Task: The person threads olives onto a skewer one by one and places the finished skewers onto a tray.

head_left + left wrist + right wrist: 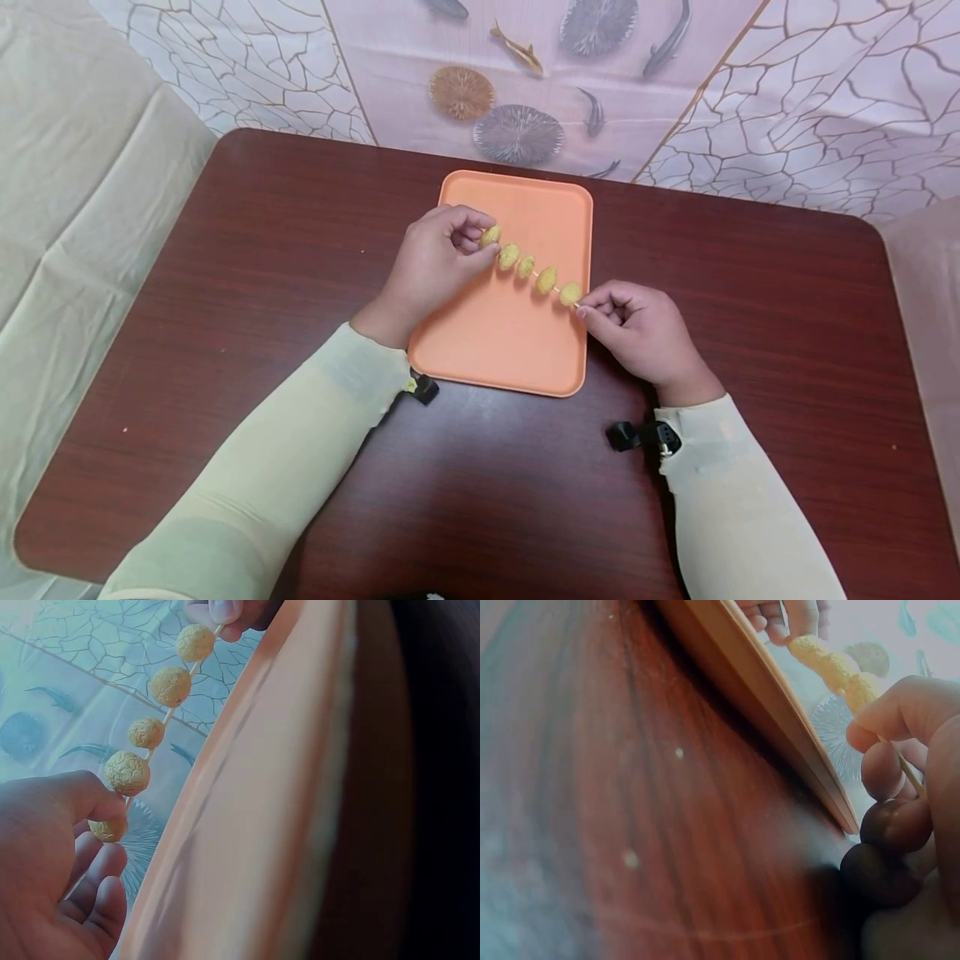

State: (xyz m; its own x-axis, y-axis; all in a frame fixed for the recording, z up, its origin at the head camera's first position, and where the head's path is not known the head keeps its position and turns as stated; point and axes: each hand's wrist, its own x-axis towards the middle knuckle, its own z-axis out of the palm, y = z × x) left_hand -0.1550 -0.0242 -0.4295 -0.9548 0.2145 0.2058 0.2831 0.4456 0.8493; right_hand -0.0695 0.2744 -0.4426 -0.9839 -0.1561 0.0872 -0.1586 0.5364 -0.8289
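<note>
A thin skewer (169, 716) carries several round, yellow, wrinkled balls (547, 281) in a row, possibly fried food; their exact kind is unclear. It slants above an orange tray (495, 358). My left hand (438, 262) pinches the end ball (109, 829) at the skewer's far left between thumb and fingers. At the other end, my right hand (641, 329) pinches the bare skewer just past the last ball (570, 293). In the right wrist view the stick runs on under the curled fingers (896, 825).
The tray lies on a dark reddish-brown table (750, 292) with rounded corners. Behind the table hangs a patterned cloth (622, 92), and a pale cloth (90, 208) covers the left side. Small black devices (425, 389) are strapped at both wrists.
</note>
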